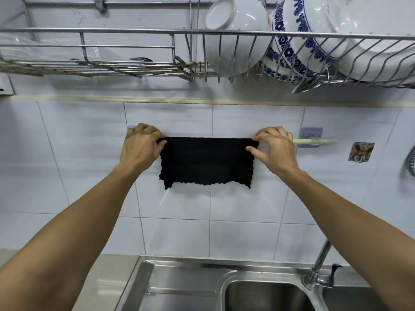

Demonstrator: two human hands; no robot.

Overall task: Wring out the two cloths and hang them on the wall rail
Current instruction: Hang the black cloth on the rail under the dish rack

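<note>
A black cloth (206, 162) with a scalloped lower edge hangs flat against the white tiled wall, draped over a pale green rail (314, 141). My left hand (140, 145) pinches the cloth's upper left corner. My right hand (275, 148) pinches its upper right corner. The rail shows only to the right of my right hand, held by a purple adhesive bracket (311, 133); another bracket (131, 126) peeks out behind my left hand. A second cloth is not in view.
A steel dish rack (202, 32) with white and blue-patterned bowls (294, 39) hangs overhead. Below are a steel sink (265, 295) with a draining board and a tap (320, 263) at the right. A patterned wall hook (361, 151) sits right of the rail.
</note>
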